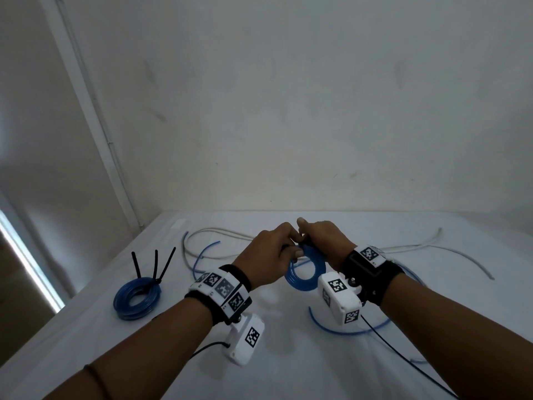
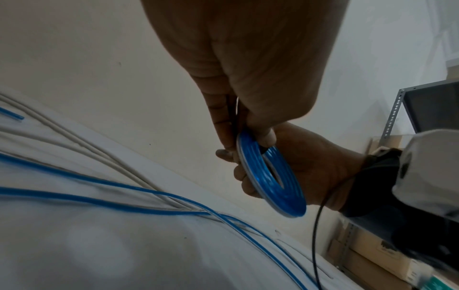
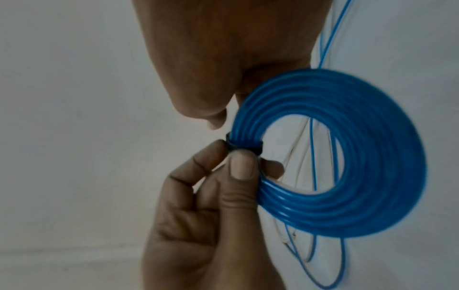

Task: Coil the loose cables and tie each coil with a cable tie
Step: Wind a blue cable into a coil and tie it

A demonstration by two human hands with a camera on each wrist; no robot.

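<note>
I hold a small blue cable coil [image 1: 305,271] above the white table [image 1: 173,356], between both hands. A black cable tie [image 3: 244,147] wraps one side of the coil [image 3: 360,157]. My left hand [image 1: 290,251] pinches the coil at the tie with thumb and forefinger [image 3: 242,166]. My right hand [image 1: 313,239] is curled round the coil from behind, its fingertips [image 2: 238,172] showing past the coil's edge [image 2: 273,176]. A second blue coil [image 1: 137,295] lies at the table's left, bound with black ties whose tails stick up.
Loose blue cables [image 1: 346,332] and pale grey cables [image 1: 219,232] trail across the table behind and to the right of my hands. A wall [image 1: 288,111] runs along the table's far edge. A metal shelf with boxes [image 2: 397,117] stands beyond the right side.
</note>
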